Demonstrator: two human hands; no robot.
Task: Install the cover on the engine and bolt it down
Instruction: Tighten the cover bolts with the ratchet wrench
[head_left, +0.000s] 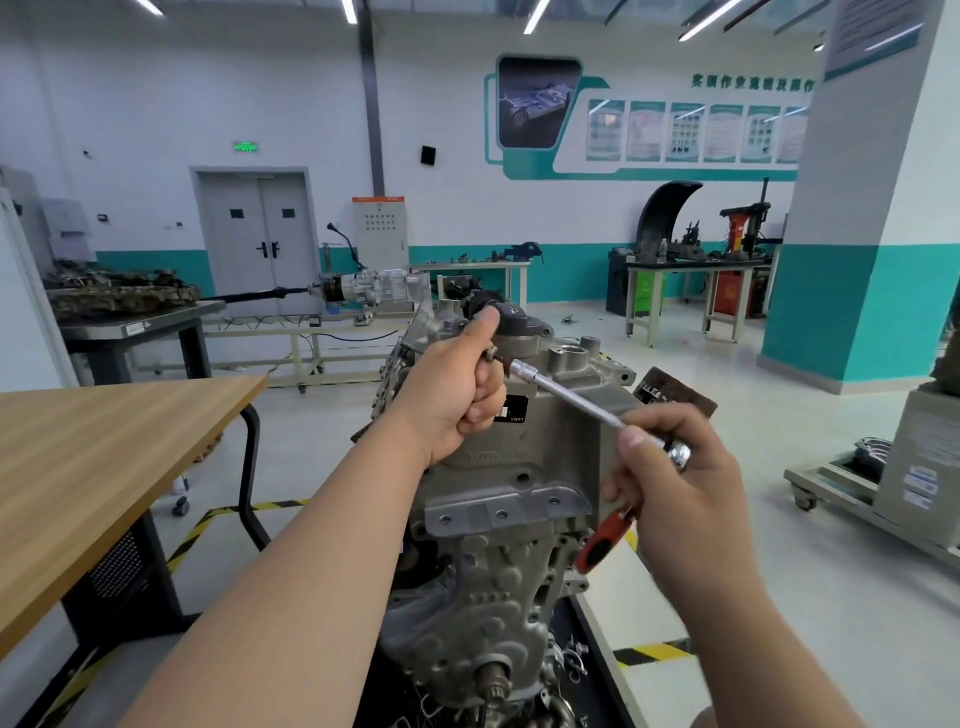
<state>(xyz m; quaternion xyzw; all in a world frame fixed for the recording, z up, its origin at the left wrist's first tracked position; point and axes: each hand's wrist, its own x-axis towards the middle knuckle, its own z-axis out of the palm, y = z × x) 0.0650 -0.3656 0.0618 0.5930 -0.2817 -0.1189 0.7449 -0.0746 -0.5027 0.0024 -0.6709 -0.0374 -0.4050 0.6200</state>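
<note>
My left hand (457, 384) is curled, thumb and forefinger pinching a small bolt (492, 355) just beside the socket (520, 369) on the end of the extension bar; whether they touch I cannot tell. My right hand (675, 467) is wrapped round the ratchet (605, 540) near its head, thumb lying along the bar. Both are above the cover (566, 431), which sits on the front of the engine (467, 597). The bolt is light, hard and easy to fumble, so I'd hold it by the shank. The cover looks like stiff, weighty cast metal; I'd steady it by its outer edges, away from the bolt holes.
</note>
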